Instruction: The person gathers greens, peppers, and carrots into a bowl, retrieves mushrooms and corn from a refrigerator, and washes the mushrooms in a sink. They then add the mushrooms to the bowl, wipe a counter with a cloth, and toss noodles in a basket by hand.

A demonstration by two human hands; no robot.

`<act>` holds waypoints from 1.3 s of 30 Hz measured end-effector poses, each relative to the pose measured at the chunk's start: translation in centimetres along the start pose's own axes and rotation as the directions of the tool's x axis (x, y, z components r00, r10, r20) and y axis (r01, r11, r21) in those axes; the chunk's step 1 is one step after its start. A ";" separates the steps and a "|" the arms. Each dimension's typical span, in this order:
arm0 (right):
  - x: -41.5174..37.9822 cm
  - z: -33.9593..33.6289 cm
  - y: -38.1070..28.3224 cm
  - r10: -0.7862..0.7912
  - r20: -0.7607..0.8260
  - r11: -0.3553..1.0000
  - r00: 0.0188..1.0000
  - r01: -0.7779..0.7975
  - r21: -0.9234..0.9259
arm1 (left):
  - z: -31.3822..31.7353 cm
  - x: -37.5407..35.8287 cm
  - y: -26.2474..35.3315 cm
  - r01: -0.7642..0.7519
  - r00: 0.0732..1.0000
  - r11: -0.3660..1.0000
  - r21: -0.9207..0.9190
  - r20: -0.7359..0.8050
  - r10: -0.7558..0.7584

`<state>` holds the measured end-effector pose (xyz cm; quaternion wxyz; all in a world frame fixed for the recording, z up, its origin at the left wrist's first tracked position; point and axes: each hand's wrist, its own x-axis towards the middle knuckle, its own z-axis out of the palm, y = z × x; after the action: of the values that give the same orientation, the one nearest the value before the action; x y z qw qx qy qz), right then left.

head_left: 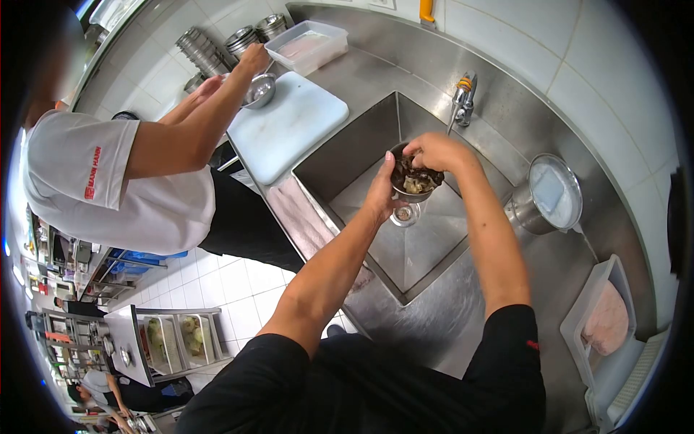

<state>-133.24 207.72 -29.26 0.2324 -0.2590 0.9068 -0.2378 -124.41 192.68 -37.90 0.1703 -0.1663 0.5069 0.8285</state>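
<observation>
My left hand [385,189] is wrapped round the side of a small metal bowl [415,198], thumb up at the rim, over the sink [434,246]. Wet, dark brown and yellowish food pieces [421,181] fill the bowl. From above, my right hand [438,153] reaches in with its fingers curled down among the pieces; whether it grips any I cannot tell. The sink drain [406,215] shows just below the bowl. Behind the right hand is the faucet [463,101].
A co-worker in a white shirt [79,173] stands at left, hands over a metal bowl [259,92] by a white cutting board [289,123]. A pink towel [300,213] lies along the sink's left edge. Right stand a steel pot [535,210] and a tray [571,329] with a pink cloth-like item.
</observation>
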 end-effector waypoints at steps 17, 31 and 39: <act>0.5 9.8 -1.9 0.197 -0.639 0.977 0.743 -0.097 0.188 | 0.6 1.0 -1.4 -0.444 0.867 0.889 0.108 -0.197 0.457; 7.1 14.7 -3.3 0.513 -0.717 0.335 0.472 0.659 0.674 | 2.7 -2.5 5.6 -0.263 0.647 0.081 0.961 0.113 0.754; 5.7 14.1 -6.7 0.574 -0.526 -0.570 0.628 0.767 0.295 | 5.6 -5.2 7.1 -0.303 0.538 -0.368 0.879 0.476 0.696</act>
<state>-127.53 194.99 -38.25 -0.1127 0.0553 0.0666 -0.9898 -123.56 194.11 -27.55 -0.2457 0.1411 0.9463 0.1560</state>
